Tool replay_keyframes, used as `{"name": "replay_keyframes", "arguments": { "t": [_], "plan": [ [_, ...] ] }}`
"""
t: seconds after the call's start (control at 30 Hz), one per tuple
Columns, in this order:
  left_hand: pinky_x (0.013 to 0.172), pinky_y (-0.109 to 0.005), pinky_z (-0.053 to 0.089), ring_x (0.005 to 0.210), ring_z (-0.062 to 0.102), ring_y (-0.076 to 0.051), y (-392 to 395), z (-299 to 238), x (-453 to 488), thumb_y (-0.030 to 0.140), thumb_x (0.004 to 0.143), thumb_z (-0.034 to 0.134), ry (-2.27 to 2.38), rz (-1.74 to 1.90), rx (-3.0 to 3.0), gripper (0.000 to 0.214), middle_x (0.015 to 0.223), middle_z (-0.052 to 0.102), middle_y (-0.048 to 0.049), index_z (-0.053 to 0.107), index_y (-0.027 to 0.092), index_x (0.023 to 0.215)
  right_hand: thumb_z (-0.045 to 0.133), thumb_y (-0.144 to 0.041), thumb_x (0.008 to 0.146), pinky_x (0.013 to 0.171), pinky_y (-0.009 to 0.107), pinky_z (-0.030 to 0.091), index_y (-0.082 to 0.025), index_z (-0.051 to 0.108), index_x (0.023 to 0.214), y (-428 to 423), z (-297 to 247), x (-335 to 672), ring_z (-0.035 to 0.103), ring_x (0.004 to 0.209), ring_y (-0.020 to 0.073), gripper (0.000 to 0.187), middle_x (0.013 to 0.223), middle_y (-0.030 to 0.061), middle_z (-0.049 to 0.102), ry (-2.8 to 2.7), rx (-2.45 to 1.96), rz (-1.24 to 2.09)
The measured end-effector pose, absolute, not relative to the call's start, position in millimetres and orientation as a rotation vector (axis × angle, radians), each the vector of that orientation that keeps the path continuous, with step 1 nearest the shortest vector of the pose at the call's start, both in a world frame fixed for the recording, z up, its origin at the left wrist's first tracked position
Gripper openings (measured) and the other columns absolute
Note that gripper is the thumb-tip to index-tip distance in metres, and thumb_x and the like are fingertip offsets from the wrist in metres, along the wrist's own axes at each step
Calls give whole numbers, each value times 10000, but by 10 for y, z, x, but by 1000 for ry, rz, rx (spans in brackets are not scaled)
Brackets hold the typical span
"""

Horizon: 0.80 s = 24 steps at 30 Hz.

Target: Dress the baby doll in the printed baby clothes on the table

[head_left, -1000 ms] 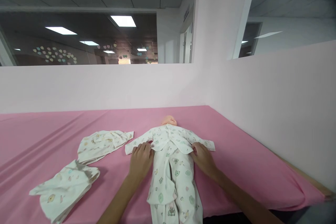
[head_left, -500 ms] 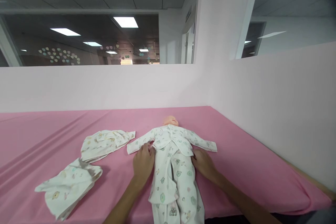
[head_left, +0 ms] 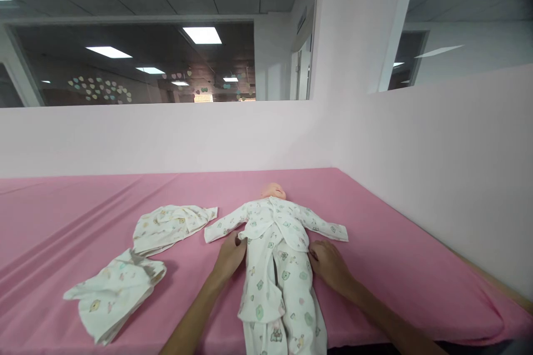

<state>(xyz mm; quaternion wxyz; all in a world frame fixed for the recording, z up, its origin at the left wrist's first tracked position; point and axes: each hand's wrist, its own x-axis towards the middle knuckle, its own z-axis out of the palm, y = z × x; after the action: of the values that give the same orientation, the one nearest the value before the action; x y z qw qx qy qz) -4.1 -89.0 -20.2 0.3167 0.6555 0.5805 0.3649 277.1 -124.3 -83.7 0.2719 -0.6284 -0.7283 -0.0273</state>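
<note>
Doll (head_left: 273, 192) in sleepsuit (head_left: 277, 272) lay on pink sheet (head_left: 395, 255). Left hand (head_left: 230, 255) gripped waist cloth, right hand (head_left: 328, 263) flat, released. Two loose garments (head_left: 172, 224) at 9 o'clock.

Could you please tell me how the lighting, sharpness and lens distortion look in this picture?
Head view: even, soft light from the ceiling panels, only a faint shadow beside the folded clothes; the doll, left hand and right hand look sharp; the wide lens bows straight lines slightly, and the top right corner is dark.
</note>
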Motion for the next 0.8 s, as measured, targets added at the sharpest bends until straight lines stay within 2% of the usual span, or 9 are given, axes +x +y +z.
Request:
{"name": "replay_keyframes", "arguments": {
  "t": [0.1,0.23,0.33,0.43,0.57,0.67,0.73,0.8],
  "plan": [
    [635,-303,405,805,602,-238,-868,-197,0,394,899,397,1763,942,1827,281,893,669,-74,587,188,924,419,-251,872,650,342,370,-219,443,611,-1153,-854,2765,545,703,223,264,690,46,600,-1886,-1713,-176],
    [705,-315,403,947,610,-258,-821,-226,68,257,918,348,1976,831,2094,320,1049,667,-111,567,171,1136,407,-148,832,686,365,378,-214,535,685,-1059,-868,2725,556,786,251,205,783,81,649,-1888,-1724,-242],
    [820,-378,410,1037,588,-303,-815,-265,93,182,906,387,2035,667,2328,351,1116,652,-163,542,124,1214,392,-107,807,678,369,377,-208,535,676,-1046,-897,2726,551,766,254,219,770,87,645,-1901,-1736,-261],
    [890,-460,379,1095,551,-365,-865,-312,73,66,854,413,2019,487,2620,364,1112,652,-190,572,93,1180,395,-133,828,706,377,386,-211,524,658,-1106,-929,2768,548,770,256,227,742,79,627,-1946,-1712,-277],
    [840,-445,387,999,571,-355,-975,-352,-9,-7,827,347,1993,411,2778,398,1014,671,-162,613,106,1101,386,-182,878,736,390,388,-211,534,679,-1249,-887,2807,541,807,268,250,761,75,616,-2026,-1640,-301],
    [851,-417,390,1002,569,-316,-1017,-301,-60,-3,814,363,1890,538,2705,387,1023,675,-125,607,143,1078,393,-191,886,727,386,389,-209,532,728,-1328,-732,2755,520,778,252,211,782,72,599,-1942,-1607,-327],
    [841,-379,400,975,573,-272,-1024,-204,-59,36,819,394,1830,713,2544,332,990,678,-88,597,172,1044,431,-173,856,753,380,397,-205,551,852,-1348,-578,2672,519,815,244,124,865,72,600,-1840,-1568,-333],
    [795,-344,412,911,571,-237,-1035,-71,-25,84,822,424,1787,891,2394,235,926,670,-52,591,196,943,456,-164,842,777,372,400,-202,546,965,-1345,-415,2556,526,859,240,157,927,71,598,-1793,-1496,-320]
  ]
}}
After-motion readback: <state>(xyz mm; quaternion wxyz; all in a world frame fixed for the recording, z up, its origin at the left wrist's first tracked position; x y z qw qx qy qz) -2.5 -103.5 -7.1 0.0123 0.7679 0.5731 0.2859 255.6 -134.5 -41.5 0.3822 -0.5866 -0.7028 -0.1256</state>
